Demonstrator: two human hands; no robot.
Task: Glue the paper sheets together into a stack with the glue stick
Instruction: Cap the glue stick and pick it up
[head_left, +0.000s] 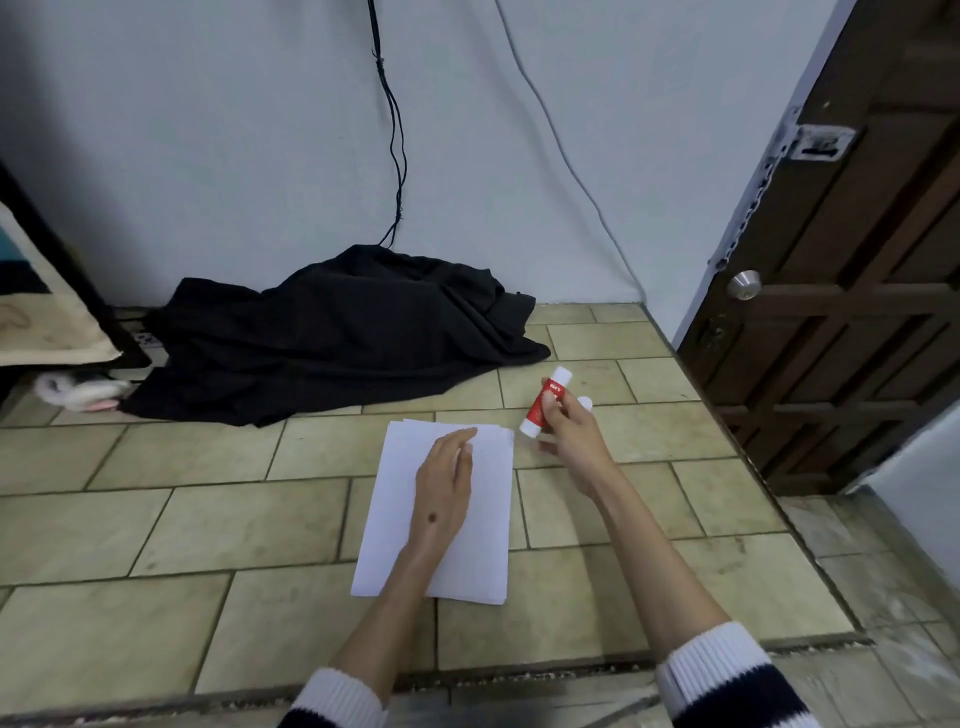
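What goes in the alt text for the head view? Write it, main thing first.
A person's left hand lies flat on a stack of white paper on a tiled floor, while the right hand holds a red and white glue stick just past the stack's far right corner. A black cloth lies heaped against the wall behind.

A single wide-angle view looks forward and down from the person's head, close above the tiled floor (260, 519). Past the fingers (462, 436) of the left hand, the lens faces a wall (208, 156); a door (857, 312) bends along the right edge.
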